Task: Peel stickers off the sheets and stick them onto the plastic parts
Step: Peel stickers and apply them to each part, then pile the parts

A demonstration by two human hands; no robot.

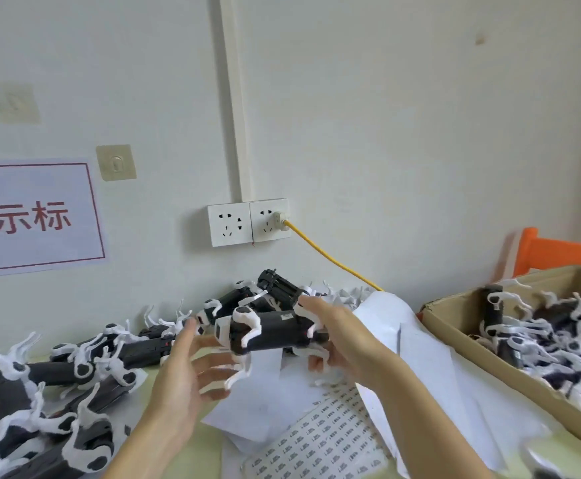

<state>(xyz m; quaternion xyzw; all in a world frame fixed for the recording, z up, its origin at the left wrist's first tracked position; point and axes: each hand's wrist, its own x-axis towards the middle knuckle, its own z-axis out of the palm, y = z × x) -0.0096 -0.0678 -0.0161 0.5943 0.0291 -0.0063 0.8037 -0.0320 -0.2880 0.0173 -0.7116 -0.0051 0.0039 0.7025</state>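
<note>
- The right hand (337,337) grips a toy (268,331) by its right end, fingers curled around it.
- The left hand (192,378) is open, fingers spread, holding nothing, just left of and below the toy.
- The toy's long axis runs left to right; its free end points toward the left hand.
- The toy is black with white legs; a small label shows on top.
- The sticker sheet (320,440) lies below both hands.
</note>
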